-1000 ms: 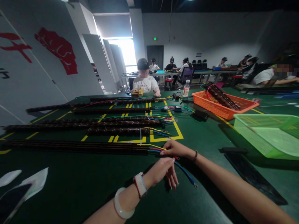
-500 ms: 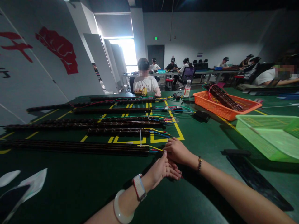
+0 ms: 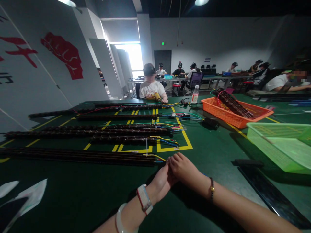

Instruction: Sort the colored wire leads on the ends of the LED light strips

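Observation:
Near the front of the green table (image 3: 97, 194), several thin yellow and blue wires (image 3: 159, 158) come out of the right end of a long dark bundle of strips (image 3: 97, 157). My left hand (image 3: 161, 181) and my right hand (image 3: 183, 168) meet at the tips of these wires. The right fingers are curled in a pinch there. My left thumb presses against the same spot, while the other left fingers are mostly hidden behind the right hand. The wire tips disappear between the fingers. Just beyond lies a shorter dark bundle (image 3: 123, 139) with loose wire ends.
More dark bundles (image 3: 116, 117) lie farther back. To the right stand an orange basket (image 3: 223, 113) holding strips and a green basket (image 3: 279, 158). A black flat piece (image 3: 272, 191) lies nearer. A bottle (image 3: 195, 95) and a person with a yellow drill (image 3: 156, 96) are across the table.
My hands have closed together. The left fingers, spread before, are now tucked behind the right hand. Across the table, the drill has turned and the person's hand is on it.

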### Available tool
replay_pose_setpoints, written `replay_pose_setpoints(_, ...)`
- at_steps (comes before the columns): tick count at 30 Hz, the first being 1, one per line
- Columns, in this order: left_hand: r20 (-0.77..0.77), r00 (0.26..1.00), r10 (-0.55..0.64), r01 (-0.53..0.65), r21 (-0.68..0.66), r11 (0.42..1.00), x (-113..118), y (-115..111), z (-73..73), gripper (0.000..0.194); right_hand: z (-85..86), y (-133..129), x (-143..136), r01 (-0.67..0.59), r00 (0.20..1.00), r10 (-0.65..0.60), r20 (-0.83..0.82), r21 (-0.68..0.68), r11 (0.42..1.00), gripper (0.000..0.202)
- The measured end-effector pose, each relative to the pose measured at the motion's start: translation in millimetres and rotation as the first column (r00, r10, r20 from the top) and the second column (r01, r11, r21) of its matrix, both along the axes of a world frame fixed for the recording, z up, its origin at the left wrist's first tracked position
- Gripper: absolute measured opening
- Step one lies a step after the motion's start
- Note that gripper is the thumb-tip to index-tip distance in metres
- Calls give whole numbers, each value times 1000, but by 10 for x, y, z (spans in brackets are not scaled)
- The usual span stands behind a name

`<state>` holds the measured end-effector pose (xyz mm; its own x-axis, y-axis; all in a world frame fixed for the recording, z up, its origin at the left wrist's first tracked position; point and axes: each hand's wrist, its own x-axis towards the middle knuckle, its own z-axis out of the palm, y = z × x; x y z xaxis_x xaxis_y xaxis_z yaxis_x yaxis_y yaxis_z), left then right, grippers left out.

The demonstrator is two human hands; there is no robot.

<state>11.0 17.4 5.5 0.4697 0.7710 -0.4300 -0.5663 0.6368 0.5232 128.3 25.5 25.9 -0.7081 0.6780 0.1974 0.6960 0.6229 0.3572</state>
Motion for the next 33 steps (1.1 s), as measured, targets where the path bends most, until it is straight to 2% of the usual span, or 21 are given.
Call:
replay_pose_setpoints(3, -3, 999, 43, -43, 3, 999, 5, 13, -17, 17, -31, -77, -14, 28, 999, -28, -22, -6, 1000, 23)
replay_pose_setpoints(5, -13, 999, 31, -31, 6, 1000, -2, 15, -12, 19, -46, -90, 8, 50, 996, -54, -72, -49, 998, 26)
replay_pose_setpoints(8, -18, 997, -70, 70, 15, 997, -19, 6, 21, 29, -55, -47, 74, 71, 980, -101, -173, -171, 983, 26)
replay_pose_setpoints(12, -23, 979, -200, 201, 74, 977, -35, -7, 68, 45, -50, 50, 150, 79, 947, -174, -270, -329, 941, 14)
replay_pose_setpoints(20, -57, 939, -338, 343, 129, 930, -53, -14, 105, 56, 25, 126, 165, 113, 949, -201, -243, -334, 936, 16)
replay_pose_setpoints(23, -25, 957, -289, 290, 99, 952, -45, -11, 84, 49, 39, 104, 135, 105, 971, -153, -182, -249, 963, 12)
replay_pose_setpoints(27, 25, 993, -114, 114, 21, 993, -14, 7, 48, 29, 13, 21, 57, 83, 994, -88, -65, -71, 994, 10)
replay_pose_setpoints(29, 52, 998, -41, 42, -28, 999, -2, 16, 48, 20, -7, -38, 12, 69, 997, -69, -36, -13, 998, 15)
replay_pose_setpoints(33, 81, 994, 70, -58, -140, 988, -1, 31, 56, 17, -84, -155, -75, 59, 998, -61, 31, 43, 997, 23)
